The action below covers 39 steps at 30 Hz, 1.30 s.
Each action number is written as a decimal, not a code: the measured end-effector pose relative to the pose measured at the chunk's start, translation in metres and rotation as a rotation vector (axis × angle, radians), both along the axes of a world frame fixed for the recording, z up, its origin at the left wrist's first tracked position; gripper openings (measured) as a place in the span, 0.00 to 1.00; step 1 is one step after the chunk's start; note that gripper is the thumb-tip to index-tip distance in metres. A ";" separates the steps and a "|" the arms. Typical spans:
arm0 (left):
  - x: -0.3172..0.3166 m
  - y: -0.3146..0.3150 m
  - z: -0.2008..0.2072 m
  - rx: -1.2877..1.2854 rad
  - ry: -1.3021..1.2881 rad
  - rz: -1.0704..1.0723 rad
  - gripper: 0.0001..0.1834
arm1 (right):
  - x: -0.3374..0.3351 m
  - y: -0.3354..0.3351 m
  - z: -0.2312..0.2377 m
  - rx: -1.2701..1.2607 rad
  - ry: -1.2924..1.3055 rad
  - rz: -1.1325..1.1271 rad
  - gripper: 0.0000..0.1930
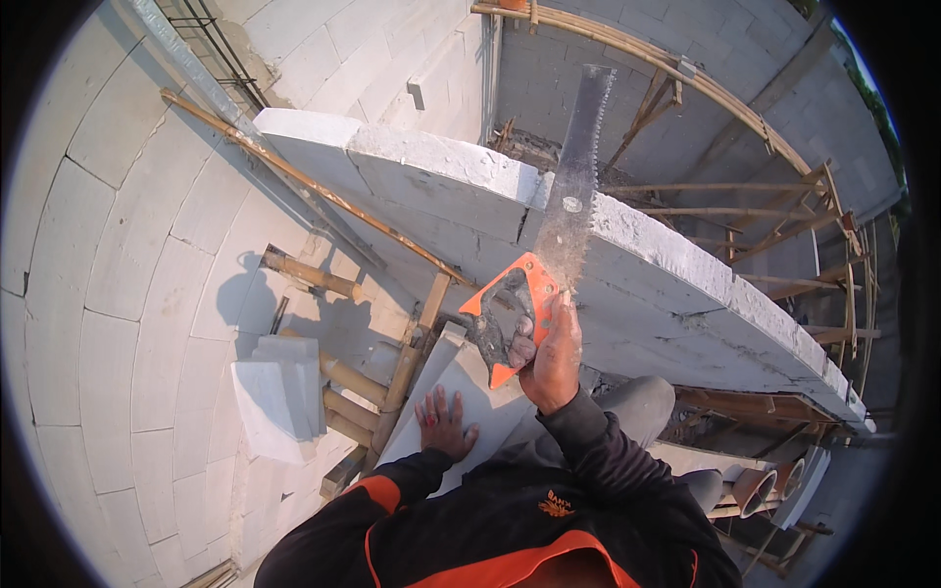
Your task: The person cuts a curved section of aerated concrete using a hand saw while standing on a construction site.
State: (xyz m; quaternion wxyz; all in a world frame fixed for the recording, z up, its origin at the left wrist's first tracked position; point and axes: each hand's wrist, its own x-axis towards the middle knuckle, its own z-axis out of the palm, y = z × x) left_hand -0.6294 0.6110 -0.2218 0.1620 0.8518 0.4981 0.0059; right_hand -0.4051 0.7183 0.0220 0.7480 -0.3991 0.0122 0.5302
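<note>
My right hand (555,358) is closed around the orange and black handle of a hand saw (578,147). Its dusty toothed blade points away from me, crossing over the top edge of a pale block wall (431,157). Whether the blade touches the wall I cannot tell. My left hand (446,428) lies flat with fingers spread on a white, light concrete block (480,392) close to my body. A reddish mark shows on that hand. The saw handle is just above the block's far end.
Several white block pieces (277,397) sit to the left beside bamboo poles (353,380). A long wooden pole (314,186) slants against the wall. Beyond the wall stands bamboo scaffolding (774,211). Round clay-coloured pipes (753,492) lie at the lower right.
</note>
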 end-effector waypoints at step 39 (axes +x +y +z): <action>0.025 0.467 0.228 0.411 0.293 -0.189 0.36 | -0.047 -0.016 -0.025 0.112 -0.070 0.355 0.18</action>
